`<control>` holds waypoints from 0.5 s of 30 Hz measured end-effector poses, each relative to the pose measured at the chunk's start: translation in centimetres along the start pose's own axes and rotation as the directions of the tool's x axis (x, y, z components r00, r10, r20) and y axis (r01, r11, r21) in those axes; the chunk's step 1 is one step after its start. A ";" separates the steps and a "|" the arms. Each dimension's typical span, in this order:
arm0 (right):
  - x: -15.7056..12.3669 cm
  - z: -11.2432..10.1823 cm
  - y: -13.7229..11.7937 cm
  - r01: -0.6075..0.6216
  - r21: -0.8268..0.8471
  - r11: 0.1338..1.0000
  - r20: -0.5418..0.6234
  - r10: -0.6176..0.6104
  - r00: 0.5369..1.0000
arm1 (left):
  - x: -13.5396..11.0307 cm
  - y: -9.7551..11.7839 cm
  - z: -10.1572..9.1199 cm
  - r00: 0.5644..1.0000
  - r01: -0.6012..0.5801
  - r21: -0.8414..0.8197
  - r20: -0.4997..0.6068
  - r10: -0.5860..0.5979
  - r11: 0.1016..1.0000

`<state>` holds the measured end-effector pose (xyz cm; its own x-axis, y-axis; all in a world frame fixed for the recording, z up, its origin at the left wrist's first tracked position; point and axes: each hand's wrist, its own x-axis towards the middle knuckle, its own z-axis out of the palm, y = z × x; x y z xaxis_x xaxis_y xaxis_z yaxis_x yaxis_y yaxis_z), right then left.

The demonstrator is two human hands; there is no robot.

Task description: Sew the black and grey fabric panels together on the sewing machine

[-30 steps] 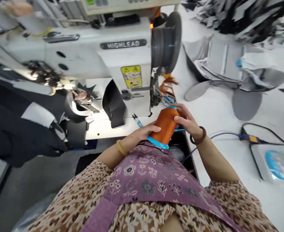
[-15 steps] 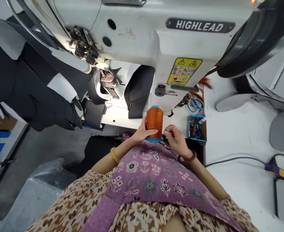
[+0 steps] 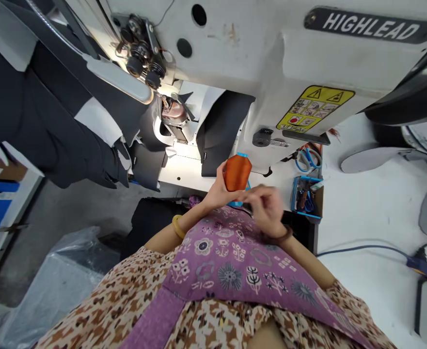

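My left hand (image 3: 218,191) is wrapped round an orange spool of thread (image 3: 237,172) with a blue core, holding it upright just in front of the white HIGHLEAD sewing machine (image 3: 271,63). My right hand (image 3: 266,206) is beside the spool's base, blurred by motion, with its fingers pinched together near the bottom of the thread; what they pinch is too small to make out. A yellow bangle sits on my left wrist and a dark one on my right.
Black and white fabric pieces (image 3: 71,121) hang under the machine's needle area at left. A small blue box of tools (image 3: 304,196) and blue scissors (image 3: 308,157) lie to the right of the spool. A blue cable (image 3: 362,249) crosses the white table. Plastic wrap (image 3: 53,281) lies on the floor at left.
The view has moved closer to the machine. My left hand has lifted and tilted the spool slightly, and my right hand has shifted in front of the spool's base, now blurred.
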<state>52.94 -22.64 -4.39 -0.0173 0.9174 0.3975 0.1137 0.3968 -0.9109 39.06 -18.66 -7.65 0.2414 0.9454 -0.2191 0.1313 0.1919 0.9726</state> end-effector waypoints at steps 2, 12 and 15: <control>0.8 -1.2 0.4 -0.053 0.096 0.994 -0.143 0.066 0.987 | 0.2 0.4 -0.2 0.999 0.036 -0.009 0.003 -0.036 0.999; 2.0 -1.8 3.3 -0.002 -0.401 0.916 0.184 0.083 0.979 | 0.2 2.0 0.3 0.997 0.068 -0.029 0.028 -0.067 0.997; 2.5 -1.7 2.9 0.111 -0.510 0.853 0.268 0.035 0.963 | 0.0 2.2 0.3 0.999 0.038 0.040 0.008 -0.038 0.998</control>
<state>54.88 -19.26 -5.91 -0.2788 0.9052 0.3207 0.6017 0.4250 -0.6763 39.68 -18.32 -5.54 0.2436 0.9353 -0.2566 0.1787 0.2167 0.9597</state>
